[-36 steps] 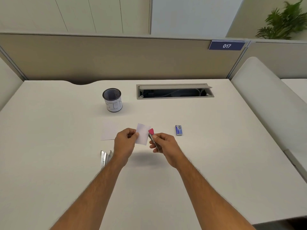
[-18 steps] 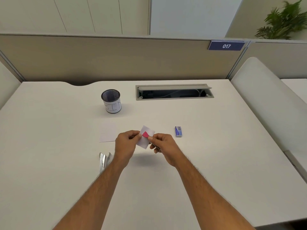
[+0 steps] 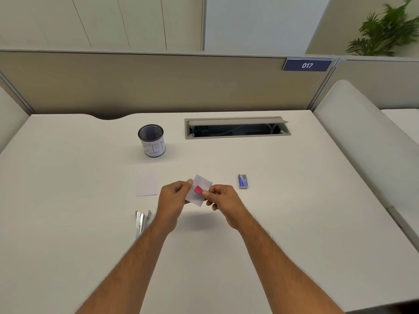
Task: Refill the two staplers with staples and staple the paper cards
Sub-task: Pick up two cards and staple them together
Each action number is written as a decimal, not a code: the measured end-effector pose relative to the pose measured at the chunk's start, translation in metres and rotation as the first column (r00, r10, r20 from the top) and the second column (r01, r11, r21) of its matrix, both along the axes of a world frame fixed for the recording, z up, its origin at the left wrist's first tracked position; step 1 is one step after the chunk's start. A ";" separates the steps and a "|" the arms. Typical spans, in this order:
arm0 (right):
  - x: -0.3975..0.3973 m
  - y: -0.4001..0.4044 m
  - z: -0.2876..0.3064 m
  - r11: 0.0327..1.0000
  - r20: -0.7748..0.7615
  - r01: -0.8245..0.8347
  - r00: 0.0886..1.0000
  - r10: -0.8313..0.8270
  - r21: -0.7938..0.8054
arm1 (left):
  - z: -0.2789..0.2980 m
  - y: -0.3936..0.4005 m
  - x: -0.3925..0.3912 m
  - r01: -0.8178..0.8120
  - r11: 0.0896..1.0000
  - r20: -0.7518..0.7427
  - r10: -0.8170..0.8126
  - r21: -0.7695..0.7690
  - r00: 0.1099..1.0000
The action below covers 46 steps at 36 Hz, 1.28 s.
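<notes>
Above the middle of the desk point(image 3: 294, 223), the left hand point(image 3: 173, 200) and right hand point(image 3: 223, 201) hold 1 card point(image 3: 203, 186) and a stapler point(image 3: 198, 189) between them. Another card point(image 3: 146, 182) lies to the left. Behind it stands a cup point(image 3: 152, 140). A 2nd stapler point(image 3: 141, 221) lies left of the left wrist. A staple box point(image 3: 243, 181) lies to the right; the cable hatch point(image 3: 237, 128) is behind.

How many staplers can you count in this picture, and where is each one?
2. A pink stapler is gripped in the right hand, its tip over the paper card. A silver stapler lies on the desk beside the left wrist.
</notes>
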State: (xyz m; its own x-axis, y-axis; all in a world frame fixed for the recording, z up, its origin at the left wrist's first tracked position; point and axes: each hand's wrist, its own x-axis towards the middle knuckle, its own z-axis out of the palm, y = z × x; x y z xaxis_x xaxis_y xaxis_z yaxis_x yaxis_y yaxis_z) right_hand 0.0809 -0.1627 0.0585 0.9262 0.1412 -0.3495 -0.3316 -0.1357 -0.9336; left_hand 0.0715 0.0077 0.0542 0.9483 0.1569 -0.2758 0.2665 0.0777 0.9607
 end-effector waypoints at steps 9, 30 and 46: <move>-0.002 0.002 0.002 0.999 0.023 0.009 1.000 -0.008 -0.039 | 0.005 -0.002 -0.003 0.118 0.989 -0.071 -0.125 -0.092 0.990; -0.001 0.001 0.002 1.000 0.002 0.029 1.000 -0.029 -0.006 | 0.001 0.006 -0.004 -0.048 0.999 -0.031 0.047 -0.009 0.998; -0.017 0.015 -0.020 0.668 0.096 0.126 0.992 -0.082 -0.733 | 0.000 0.015 0.002 -0.279 0.960 -0.058 0.277 -0.031 0.959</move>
